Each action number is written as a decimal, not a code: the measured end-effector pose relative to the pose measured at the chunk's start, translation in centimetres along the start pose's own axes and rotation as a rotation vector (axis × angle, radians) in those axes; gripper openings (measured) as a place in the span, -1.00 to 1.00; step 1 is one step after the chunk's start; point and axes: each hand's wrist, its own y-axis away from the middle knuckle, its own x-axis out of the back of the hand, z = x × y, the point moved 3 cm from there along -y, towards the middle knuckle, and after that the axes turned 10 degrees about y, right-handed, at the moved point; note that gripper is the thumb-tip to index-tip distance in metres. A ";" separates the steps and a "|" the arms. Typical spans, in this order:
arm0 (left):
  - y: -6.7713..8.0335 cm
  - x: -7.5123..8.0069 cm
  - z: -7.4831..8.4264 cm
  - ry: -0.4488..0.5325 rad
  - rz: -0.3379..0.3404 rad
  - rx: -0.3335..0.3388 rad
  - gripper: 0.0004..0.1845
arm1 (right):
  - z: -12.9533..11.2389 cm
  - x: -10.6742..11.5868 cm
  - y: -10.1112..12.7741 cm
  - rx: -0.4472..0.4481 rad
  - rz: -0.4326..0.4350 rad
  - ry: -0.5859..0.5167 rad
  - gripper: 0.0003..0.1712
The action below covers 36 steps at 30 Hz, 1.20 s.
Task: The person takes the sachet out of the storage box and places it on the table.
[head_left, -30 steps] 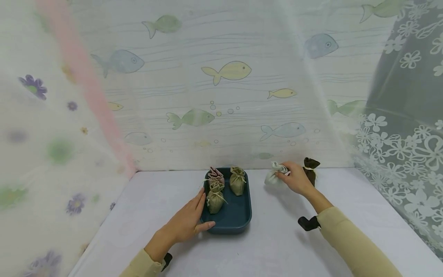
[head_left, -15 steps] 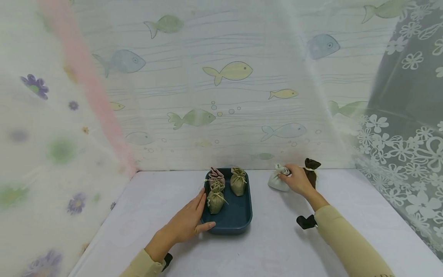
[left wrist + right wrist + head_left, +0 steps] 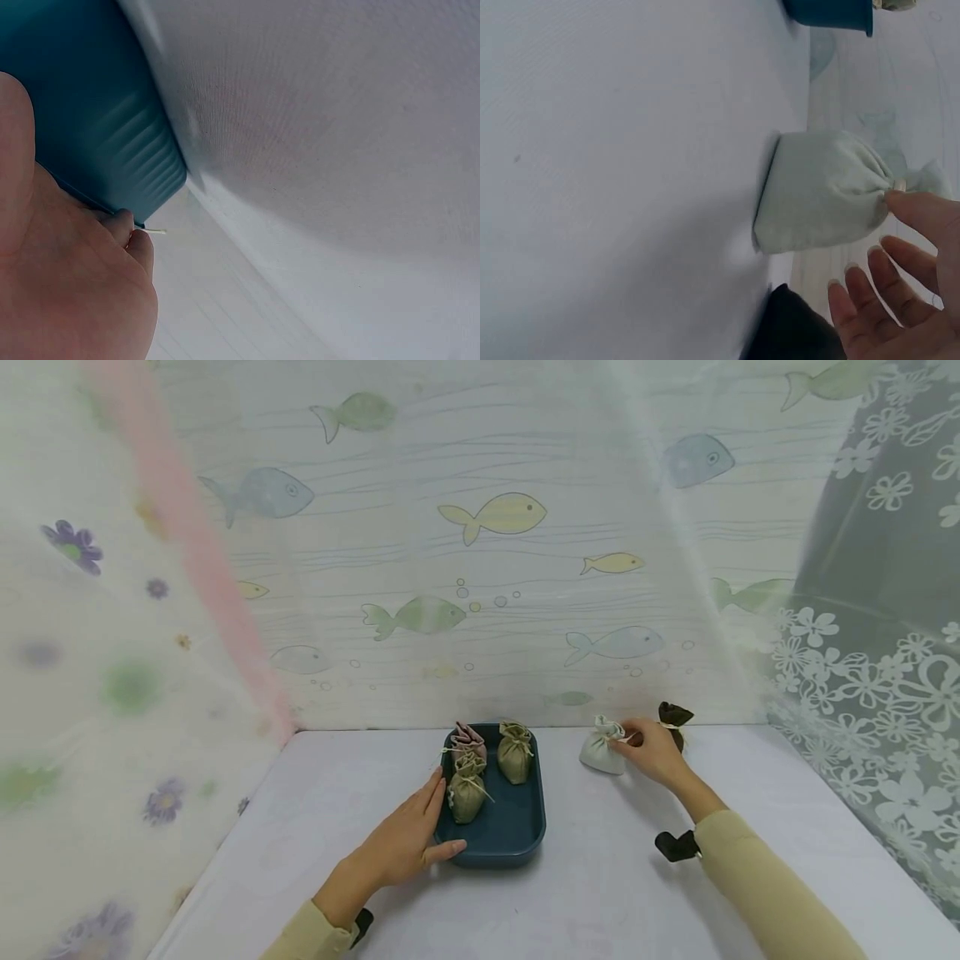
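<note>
A pale mint drawstring pouch [image 3: 602, 753] stands upright on the table, right of a dark blue tray [image 3: 498, 852]. My right hand [image 3: 658, 753] is beside it; in the right wrist view the thumb touches the pouch's tied neck while the other fingers spread apart from the cloth. Behind that hand stands a dark brown pouch [image 3: 676, 714], partly hidden. My left hand [image 3: 401, 842] rests along the tray's left side with straight fingers, its thumb over the front left rim. Inside the tray sit two olive pouches, one nearer [image 3: 467, 797] and one at the back [image 3: 514, 758], plus a pinkish pouch [image 3: 467, 740].
The white-covered table [image 3: 592, 893] ends at a fish-print curtain [image 3: 487, 568] just behind the tray and pouches. Translucent flowered sheets hang along the left and right sides.
The mint pouch, slightly tilted in the right hand a second ago, came down upright onto the table. The right fingers have since loosened and drawn a little to the right. The left hand stays put.
</note>
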 end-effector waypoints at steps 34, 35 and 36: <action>0.1 0.2 0.2 -0.006 0.001 -0.006 0.08 | -4.2 1.2 5.2 0.205 0.010 -0.041 -0.66; 0.1 0.2 0.2 -0.005 -0.001 -0.005 0.09 | -4.5 1.1 5.3 0.217 0.010 -0.044 -0.67; 0.1 0.1 0.2 -0.001 -0.001 -0.005 0.09 | -4.8 0.9 5.3 0.226 0.009 -0.046 -0.67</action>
